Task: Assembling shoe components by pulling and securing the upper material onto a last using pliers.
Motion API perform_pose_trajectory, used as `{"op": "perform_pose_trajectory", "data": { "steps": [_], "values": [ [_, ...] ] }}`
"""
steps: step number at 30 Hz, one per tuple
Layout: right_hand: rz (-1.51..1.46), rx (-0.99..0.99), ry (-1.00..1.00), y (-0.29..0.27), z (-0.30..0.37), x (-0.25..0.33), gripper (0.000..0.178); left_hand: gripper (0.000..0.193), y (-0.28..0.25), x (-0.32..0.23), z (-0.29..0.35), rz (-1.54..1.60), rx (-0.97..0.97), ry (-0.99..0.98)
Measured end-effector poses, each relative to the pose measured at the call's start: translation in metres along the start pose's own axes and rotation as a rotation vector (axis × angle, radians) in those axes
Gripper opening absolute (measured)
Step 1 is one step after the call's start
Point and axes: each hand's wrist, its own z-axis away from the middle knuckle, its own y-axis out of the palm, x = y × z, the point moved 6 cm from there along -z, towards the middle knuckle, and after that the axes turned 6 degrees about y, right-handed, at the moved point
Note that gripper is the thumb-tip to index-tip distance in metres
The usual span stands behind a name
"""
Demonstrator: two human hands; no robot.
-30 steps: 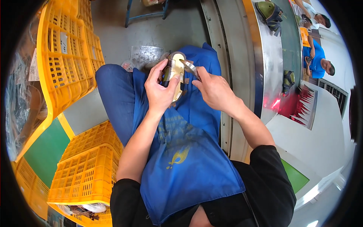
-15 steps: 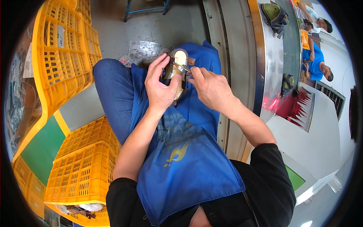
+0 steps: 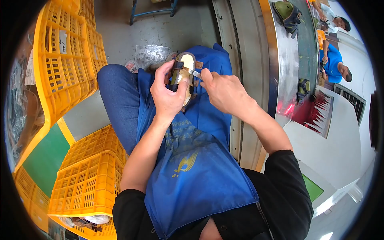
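Observation:
Over my lap is an unfinished sandal on a shoe last [image 3: 187, 61], its pale underside turned up and dark straps sticking out at the sides. My left hand [image 3: 167, 96] grips it from the left, thumb across the middle and fingers along the far side. From the right, my right hand [image 3: 225, 92] is closed around a small metal hand tool [image 3: 195, 74]. The tool's tip meets the sandal's right edge near its middle. The tool's handle is hidden in my palm, so its exact kind does not show. Beneath lies my blue apron [image 3: 196, 168].
Yellow plastic crates [image 3: 66, 68] rise at the left, with more crates [image 3: 86, 184] nearer me. Along the right runs a metal-edged conveyor [image 3: 282, 60] bearing green-and-dark shoes [image 3: 289, 15]. Two people work beyond it, one in a blue shirt [image 3: 332, 60]. A blue-legged stool [image 3: 154, 14] stands ahead.
The metal tool's tip has drawn back slightly from over the sole toward its right edge. The sandal has shifted a little left with my left hand, which still grips it.

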Motion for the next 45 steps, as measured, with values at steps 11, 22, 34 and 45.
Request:
{"op": "perform_pose_trajectory", "data": {
  "steps": [11, 22, 34, 45],
  "values": [
    [-0.250, -0.002, 0.110, -0.019, 0.001, -0.002, 0.031, 0.038, -0.002, -0.016, 0.000, -0.241, 0.081, 0.260],
    [-0.457, -0.337, -0.091, 0.002, -0.010, 0.011, 0.067, 0.050, 0.006, -0.008, 0.005, -0.081, 0.041, 0.149],
    [-1.421, 0.038, 0.257, 0.025, 0.015, -0.044, 0.021, 0.066, 0.003, -0.018, -0.011, -0.545, 0.216, 0.067],
    [-1.425, 0.384, 0.221, 0.026, 0.005, -0.025, 0.030, 0.026, 0.015, 0.007, -0.036, -0.005, 0.204, 0.098]
  ]
}}
